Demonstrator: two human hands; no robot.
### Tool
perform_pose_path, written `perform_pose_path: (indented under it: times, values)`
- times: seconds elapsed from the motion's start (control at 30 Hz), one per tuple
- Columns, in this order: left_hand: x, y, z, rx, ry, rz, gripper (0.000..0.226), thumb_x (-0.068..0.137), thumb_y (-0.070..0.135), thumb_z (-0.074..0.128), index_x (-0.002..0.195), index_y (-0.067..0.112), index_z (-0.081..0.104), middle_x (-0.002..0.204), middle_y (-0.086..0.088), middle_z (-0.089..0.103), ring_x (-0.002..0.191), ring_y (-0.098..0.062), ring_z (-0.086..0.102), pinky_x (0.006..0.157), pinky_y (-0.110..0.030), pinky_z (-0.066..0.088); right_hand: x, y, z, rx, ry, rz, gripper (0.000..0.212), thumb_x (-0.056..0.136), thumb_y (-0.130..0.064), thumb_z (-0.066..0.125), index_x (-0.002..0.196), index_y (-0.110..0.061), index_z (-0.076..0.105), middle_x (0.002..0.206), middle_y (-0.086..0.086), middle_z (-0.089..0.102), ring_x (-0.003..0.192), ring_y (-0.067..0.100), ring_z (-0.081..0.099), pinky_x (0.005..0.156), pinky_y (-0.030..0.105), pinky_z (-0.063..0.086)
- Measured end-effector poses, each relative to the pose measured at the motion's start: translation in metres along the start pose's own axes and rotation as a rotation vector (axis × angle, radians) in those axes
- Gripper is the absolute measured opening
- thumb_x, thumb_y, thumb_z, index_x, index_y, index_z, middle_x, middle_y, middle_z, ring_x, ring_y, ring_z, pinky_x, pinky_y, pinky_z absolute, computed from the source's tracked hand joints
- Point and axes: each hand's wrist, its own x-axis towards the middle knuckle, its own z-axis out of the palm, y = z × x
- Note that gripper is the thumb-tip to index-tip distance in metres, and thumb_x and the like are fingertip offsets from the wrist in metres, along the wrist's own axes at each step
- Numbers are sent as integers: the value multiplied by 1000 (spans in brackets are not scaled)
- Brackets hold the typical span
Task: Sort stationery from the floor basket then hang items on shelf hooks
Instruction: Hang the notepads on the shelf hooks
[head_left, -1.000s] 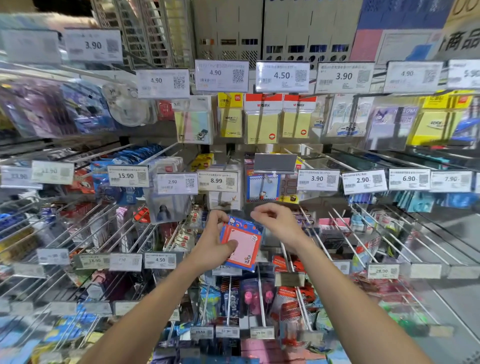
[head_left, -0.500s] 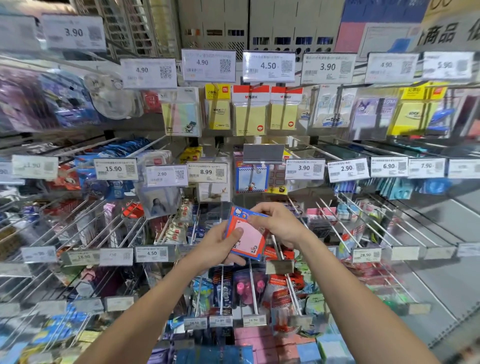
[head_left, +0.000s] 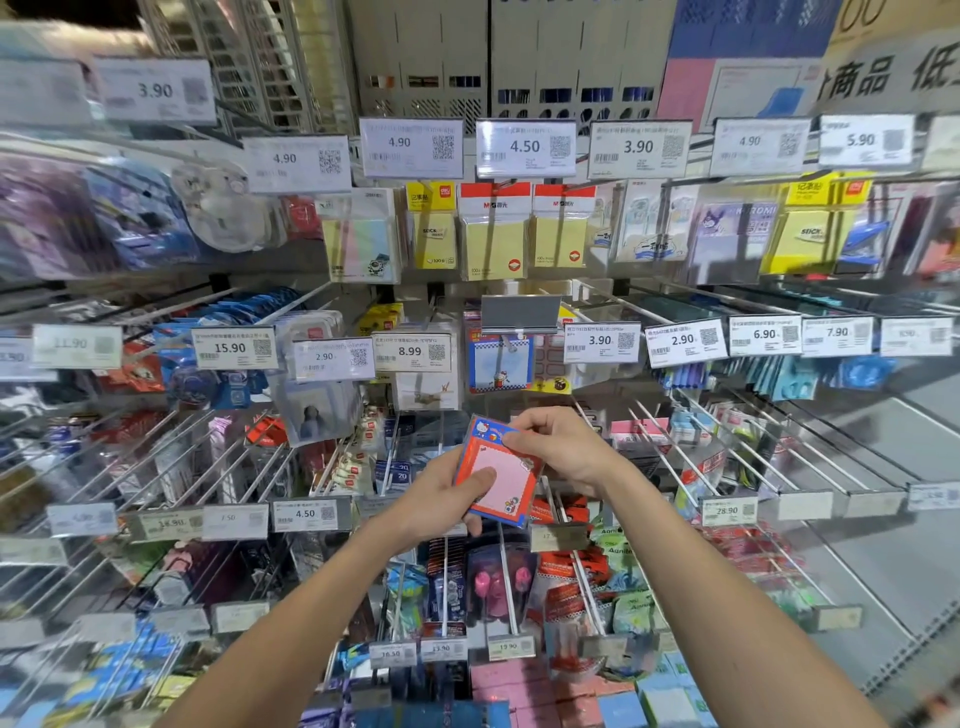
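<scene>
A wall of wire shelf hooks (head_left: 670, 457) is seen filling the view, hung with packaged stationery and fronted by rows of price labels. On the upper row, below a label marked 4.50 (head_left: 525, 148), yellow sticky-note packs (head_left: 493, 244) are hung side by side. In the middle row a blue-bordered memo pack (head_left: 498, 361) is hung just beneath a blank grey label holder (head_left: 521, 314). Lower down, a pack of pink earphones (head_left: 496, 582) is displayed on a hook.

In front of the middle rows, between both hands and clear of any hook, a red-bordered memo pad pack (head_left: 501, 486) with a pink centre is held tilted. It is gripped at its lower left by the left hand (head_left: 441, 501), the thumb laid across the pink face and the fingers curled behind. Its top right corner is pinched by the right hand (head_left: 563, 447).
</scene>
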Motion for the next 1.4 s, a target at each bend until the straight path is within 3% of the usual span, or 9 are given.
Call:
perform_pose_path:
  times: [0.13,0.3,0.43,0.67,0.9,1.0,1.2,1.3,1.4]
  values:
    - [-1,2,1,23,22,33,24,109,26,48,131,17,53,111,-14,73,59,-17,67,67,-42,60,2,-2,1,-10,35,-13,8,94,-13,71,89,-8,72,84,10,76,74,16,71,73,36,54]
    - [3,4,1,9,105,125,28,107,35,51,132,23,54,107,-9,73,73,-47,67,61,-46,58,-3,-7,8,232,132,-84,11,91,-12,75,98,-5,71,93,11,76,83,23,73,76,40,56]
    - [8,23,4,-19,193,240,28,108,25,49,135,16,53,103,-11,71,58,-14,65,58,-43,58,-11,-7,6,513,10,-91,39,88,-11,77,124,-2,64,114,18,73,99,27,71,92,43,58]
    - [27,45,7,-93,273,302,25,109,23,48,131,12,55,105,-19,69,57,-18,63,51,-30,53,-12,-21,4,348,139,-183,20,100,-11,62,119,-8,68,101,3,75,89,14,69,79,30,57]
    - [42,45,5,-86,301,252,17,109,28,48,121,22,59,93,-14,72,54,-29,61,60,-53,55,-16,-35,5,249,165,-199,16,105,-16,55,116,-12,66,94,7,78,80,25,73,85,60,53]
    - [47,45,4,-91,282,232,19,109,28,48,124,20,59,97,-20,72,55,-29,62,58,-49,55,-17,-39,6,284,149,-183,14,106,-14,52,111,-10,64,83,6,76,74,30,70,84,70,48]
    - [62,37,-1,-152,267,153,22,109,29,49,124,19,60,101,-19,73,62,-33,64,65,-53,56,-3,-36,6,232,196,-110,15,106,-14,53,109,-5,65,81,3,76,72,20,71,67,38,56]
    - [73,38,-4,-194,301,97,19,108,28,50,122,21,61,107,-17,74,65,-33,68,67,-52,55,18,-29,4,258,278,-38,16,101,-18,61,113,-9,68,101,11,78,93,29,74,80,40,60]
    - [83,37,-10,-159,345,21,20,107,30,51,123,20,58,120,-11,71,80,-28,76,83,-48,62,37,-26,6,238,380,56,9,88,-25,69,94,-18,67,93,7,77,87,26,73,80,39,59]
